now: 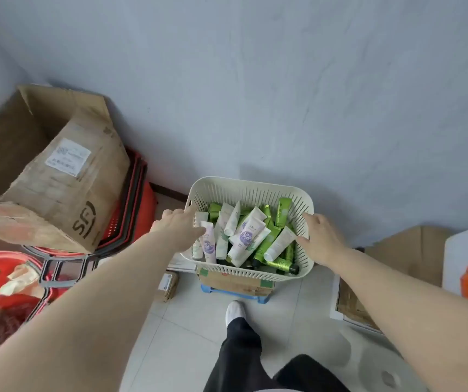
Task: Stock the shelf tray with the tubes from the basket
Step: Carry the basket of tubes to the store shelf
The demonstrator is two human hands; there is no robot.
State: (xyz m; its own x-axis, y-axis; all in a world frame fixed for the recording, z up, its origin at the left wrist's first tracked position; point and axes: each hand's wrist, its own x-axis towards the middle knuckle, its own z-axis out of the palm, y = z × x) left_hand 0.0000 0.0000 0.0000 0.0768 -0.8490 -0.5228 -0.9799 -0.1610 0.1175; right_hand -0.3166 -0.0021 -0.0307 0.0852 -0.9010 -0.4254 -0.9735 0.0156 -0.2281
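Reaching both hands, left hand (176,227) and right hand (321,239), at the basket (251,274) rim.

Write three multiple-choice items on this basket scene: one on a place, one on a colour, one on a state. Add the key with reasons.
1. What does the cream slotted plastic basket rest on?
A. a cardboard box on a blue stool
B. bare floor
C. a shelf

2. What colours are the tubes inside?
A. red and black
B. white and green
C. all blue

3. How do the hands stand?
A. both lifting tubes out
C. both at the basket's sides
B. both in pockets

Key: 1 A, the box and stool show beneath it. 2 B, both colours lie mixed. 3 C, the left hand and right hand flank the rim.
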